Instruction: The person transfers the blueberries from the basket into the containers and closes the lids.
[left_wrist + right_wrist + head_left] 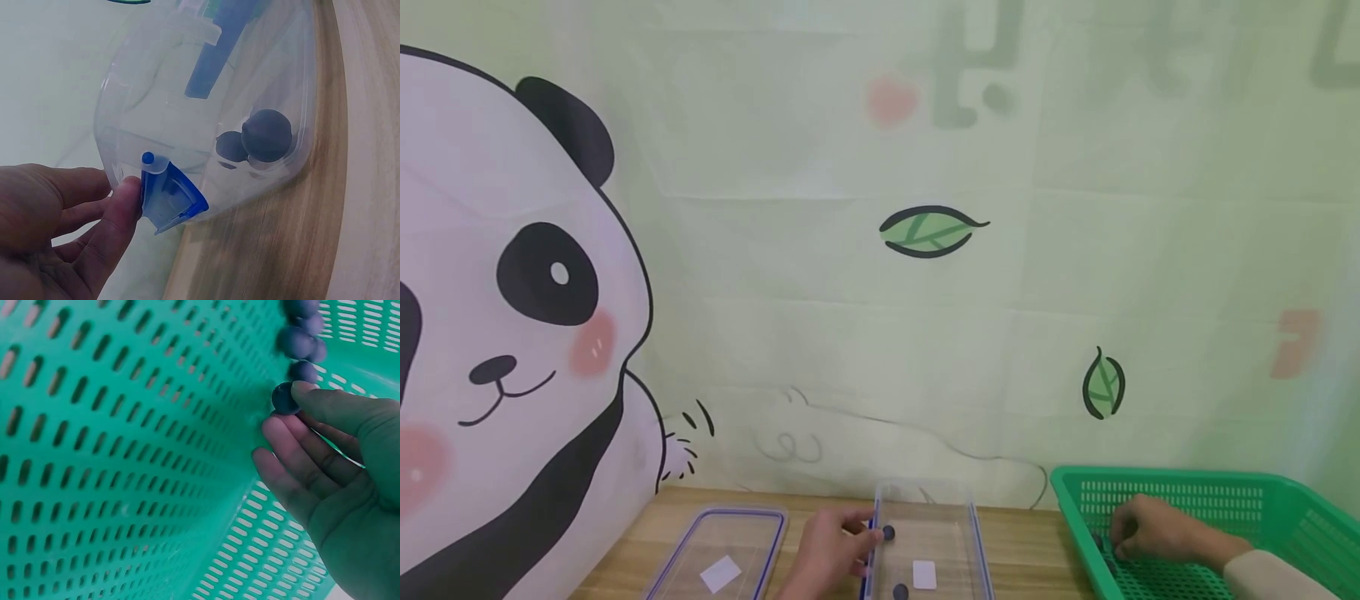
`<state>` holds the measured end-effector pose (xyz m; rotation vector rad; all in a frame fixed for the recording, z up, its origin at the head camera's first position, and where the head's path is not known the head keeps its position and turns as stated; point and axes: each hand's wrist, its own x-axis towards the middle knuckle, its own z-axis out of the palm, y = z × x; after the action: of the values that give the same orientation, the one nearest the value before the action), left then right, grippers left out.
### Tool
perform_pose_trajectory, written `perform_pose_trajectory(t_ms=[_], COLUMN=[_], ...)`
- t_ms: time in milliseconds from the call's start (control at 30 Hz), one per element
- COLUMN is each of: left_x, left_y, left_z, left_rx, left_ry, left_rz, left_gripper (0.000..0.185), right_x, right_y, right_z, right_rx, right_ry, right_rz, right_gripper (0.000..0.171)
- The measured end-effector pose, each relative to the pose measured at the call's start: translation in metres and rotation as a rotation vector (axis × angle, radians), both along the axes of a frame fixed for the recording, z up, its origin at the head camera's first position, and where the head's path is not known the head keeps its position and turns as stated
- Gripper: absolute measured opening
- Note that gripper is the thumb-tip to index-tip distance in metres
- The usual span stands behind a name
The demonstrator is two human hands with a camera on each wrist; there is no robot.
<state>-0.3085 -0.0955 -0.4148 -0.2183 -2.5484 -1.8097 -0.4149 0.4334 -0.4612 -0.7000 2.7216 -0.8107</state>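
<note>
A clear plastic container [958, 533] with blue latches stands on the wooden table, with two dark balls [888, 532] in it. My left hand [833, 552] rests at its left rim. In the left wrist view the thumb [119, 212] touches the blue latch [170, 199], and the other fingers lie relaxed beside the container [156, 94]; two balls [267, 134] show through its wall. My right hand [1150, 529] is inside the green basket [1195, 493]. There its thumb and fingertip pinch one dark ball [285, 398], just below several more balls [299, 339].
The container's clear lid [752, 521], blue-rimmed with a white label, lies flat to the left of my left hand. The wall with a panda picture stands right behind the table. The basket wall [125, 425] is close to my right fingers.
</note>
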Motion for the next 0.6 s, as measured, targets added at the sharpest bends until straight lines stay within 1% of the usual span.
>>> perform_pose_trajectory(t_ms=[67, 133, 267, 333, 400, 467, 500, 600], left_x=[0.000, 0.000, -0.001, -0.001, -0.001, 0.000, 0.000, 0.001], left_y=[0.000, 0.001, 0.002, 0.002, 0.002, 0.001, 0.001, 0.000], left_z=[0.001, 0.001, 0.002, 0.003, 0.003, 0.003, 0.002, 0.001], left_rx=[0.004, 0.007, -0.002, -0.010, -0.011, -0.009, -0.008, -0.004], left_ry=[-0.001, -0.001, 0.001, -0.002, 0.002, 0.002, 0.004, 0.012], left_rz=[-0.001, -0.002, 0.005, 0.010, 0.011, 0.011, 0.010, 0.005], left_gripper=[0.036, 0.036, 0.035, 0.035, 0.035, 0.035, 0.035, 0.035], right_x=[0.004, 0.016, 0.055, 0.070, 0.077, 0.079, 0.081, 0.088], right_y=[-0.003, -0.013, -0.049, -0.063, -0.070, -0.072, -0.075, -0.082], right_z=[0.007, 0.022, 0.073, 0.095, 0.108, 0.117, 0.121, 0.135], right_rx=[0.005, 0.010, -0.026, -0.062, -0.089, -0.114, -0.120, -0.165], right_ry=[0.021, 0.063, 0.144, 0.178, 0.213, 0.250, 0.266, 0.282], right_rz=[-0.012, -0.027, -0.085, -0.102, -0.124, -0.140, -0.162, -0.222], right_gripper=[0.012, 0.011, 0.008, 0.009, 0.011, 0.014, 0.016, 0.022])
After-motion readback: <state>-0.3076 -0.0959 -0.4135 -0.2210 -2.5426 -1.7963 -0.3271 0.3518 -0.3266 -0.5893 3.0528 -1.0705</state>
